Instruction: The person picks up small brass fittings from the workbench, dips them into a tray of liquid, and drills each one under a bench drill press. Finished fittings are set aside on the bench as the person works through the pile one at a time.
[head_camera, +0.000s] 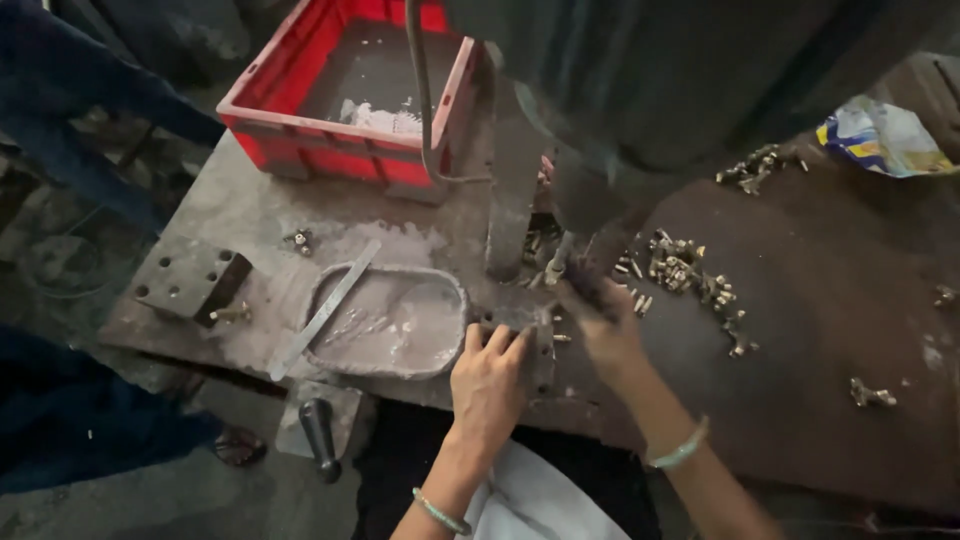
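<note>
Fingers of your right hand (598, 312) pinch a small brass piece (553, 268) beneath the press head, risking a crush, while your left hand (490, 375) lies flat on the fixture block (520, 322).

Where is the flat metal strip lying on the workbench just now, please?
In the head view, the flat metal strip lies slantwise to the left of the left hand, propped across the left rim of the oval tray, below the red crate.

Single view: head-worn camera, above the near edge of the bench (820, 300), facing steeply down and away. Close range: hands (487, 385) low centre, red crate (340, 150) at far left.
</note>
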